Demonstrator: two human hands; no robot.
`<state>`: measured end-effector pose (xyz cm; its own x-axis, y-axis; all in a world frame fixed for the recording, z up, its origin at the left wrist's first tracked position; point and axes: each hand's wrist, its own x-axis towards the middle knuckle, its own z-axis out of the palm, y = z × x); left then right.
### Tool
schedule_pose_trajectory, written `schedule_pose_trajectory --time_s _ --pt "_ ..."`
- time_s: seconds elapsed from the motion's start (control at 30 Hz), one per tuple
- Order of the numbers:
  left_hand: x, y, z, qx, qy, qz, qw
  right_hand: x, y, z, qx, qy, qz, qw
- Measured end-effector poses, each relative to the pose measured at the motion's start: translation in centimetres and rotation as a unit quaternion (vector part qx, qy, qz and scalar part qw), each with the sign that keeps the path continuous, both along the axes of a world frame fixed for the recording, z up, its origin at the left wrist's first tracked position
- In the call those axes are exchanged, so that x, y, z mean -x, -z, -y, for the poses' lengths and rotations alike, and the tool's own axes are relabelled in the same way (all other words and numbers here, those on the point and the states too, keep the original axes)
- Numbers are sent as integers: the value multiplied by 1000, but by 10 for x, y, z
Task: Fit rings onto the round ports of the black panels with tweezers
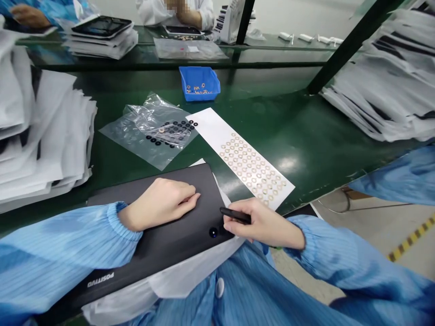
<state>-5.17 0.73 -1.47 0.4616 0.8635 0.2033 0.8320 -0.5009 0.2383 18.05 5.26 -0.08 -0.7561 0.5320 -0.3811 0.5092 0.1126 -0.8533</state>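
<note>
A black tablet [163,244] lies back side up near the front edge of the bench, on a white foam sleeve [200,267]. Its camera lens [213,232] shows close to the right corner. My left hand [165,201] rests on the tablet's back with fingers curled closed; nothing shows in them, though the palm is hidden. Beside the right edge of the tablet, my right hand [253,219] grips a black pen-like tool [236,214], whose blunt end points left over the tablet's edge. A white sheet of small ring stickers [249,163] lies just beyond my right hand.
Clear plastic bags [149,122] with black rings lie behind the tablet. A blue bin [200,83] holds small rings. Stacks of white sleeves stand left [50,136] and right [384,90]. A green post [340,50] slants at right. Co-workers sit across the bench.
</note>
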Motion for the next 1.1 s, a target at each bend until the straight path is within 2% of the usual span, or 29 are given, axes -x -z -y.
schedule_pose_trajectory --time_s 0.4,0.8,0.93,1.03,1.1 --pt "0 1 1 -10 3 10 1000 3 -2 5 8 49 1 999" --pt "-1 1 1 -1 -3 10 1000 4 2 8 -94 46 11 994" --pt "0 0 1 -14 5 19 1000 1 1 6 -71 51 -24 996" --pt "-5 -4 5 -26 49 57 997 -4 1 9 -44 132 -127 982" --pt "-11 -8 10 -17 94 77 992 -8 3 14 -67 225 -199 951"
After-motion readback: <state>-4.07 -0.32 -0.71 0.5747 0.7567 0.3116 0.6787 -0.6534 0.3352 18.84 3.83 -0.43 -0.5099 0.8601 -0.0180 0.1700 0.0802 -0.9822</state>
